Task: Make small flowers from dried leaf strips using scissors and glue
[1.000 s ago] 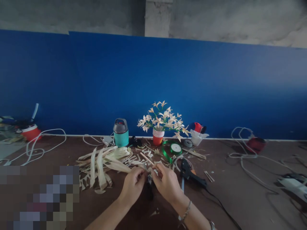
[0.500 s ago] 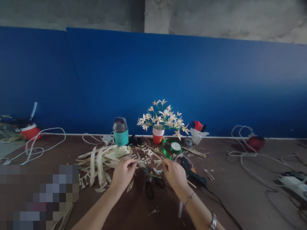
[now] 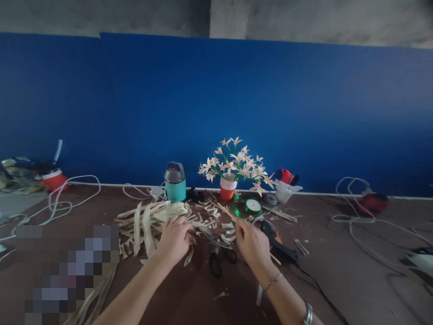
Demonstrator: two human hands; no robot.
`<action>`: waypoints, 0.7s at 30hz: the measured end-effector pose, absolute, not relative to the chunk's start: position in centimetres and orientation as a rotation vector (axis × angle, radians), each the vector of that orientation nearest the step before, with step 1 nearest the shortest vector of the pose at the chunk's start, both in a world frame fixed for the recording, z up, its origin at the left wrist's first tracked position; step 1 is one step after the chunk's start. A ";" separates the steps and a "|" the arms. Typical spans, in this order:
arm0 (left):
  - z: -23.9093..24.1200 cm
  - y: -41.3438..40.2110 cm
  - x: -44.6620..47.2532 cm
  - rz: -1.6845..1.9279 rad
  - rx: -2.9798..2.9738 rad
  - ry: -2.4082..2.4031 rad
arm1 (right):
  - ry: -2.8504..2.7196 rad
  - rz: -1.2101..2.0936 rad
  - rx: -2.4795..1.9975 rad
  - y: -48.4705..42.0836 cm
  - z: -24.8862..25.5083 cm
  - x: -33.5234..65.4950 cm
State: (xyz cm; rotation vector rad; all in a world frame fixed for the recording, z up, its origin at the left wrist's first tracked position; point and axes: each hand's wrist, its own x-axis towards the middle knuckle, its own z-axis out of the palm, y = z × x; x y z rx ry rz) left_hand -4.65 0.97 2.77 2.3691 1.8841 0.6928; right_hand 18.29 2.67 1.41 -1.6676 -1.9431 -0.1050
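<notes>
My right hand is closed round a thin wooden stick, whose far end points up and left. My left hand is at the right edge of a pile of pale dried husks. Its fingers are curled together, and whatever they pinch is hidden. Between the hands lie black-handled scissors, blades pointing away, among cut husk scraps. Just beyond, a small pale husk flower lies on the table. A black glue gun rests right beside my right hand.
At the back stand a teal lidded container, a red-and-white cup of pale flowers and a white cup with red-handled tools. A green ribbon spool lies before them. White cables loop across the right side.
My left hand has shifted from a pinch near the scissors to the husk pile, its fingers lower. My right hand still holds the stick. The whole view has shifted slightly.
</notes>
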 end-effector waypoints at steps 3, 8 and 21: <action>3.4 0.6 -4.4 0.709 2.470 1.800 | -1.898 -0.110 -1.506 2.5 1.6 18.3; 3.6 -0.1 -4.0 0.443 2.638 1.809 | -1.844 -0.152 -1.422 2.4 1.6 18.6; 4.1 -0.4 -3.5 0.140 2.397 1.924 | -1.883 -0.189 -1.494 2.8 1.4 19.1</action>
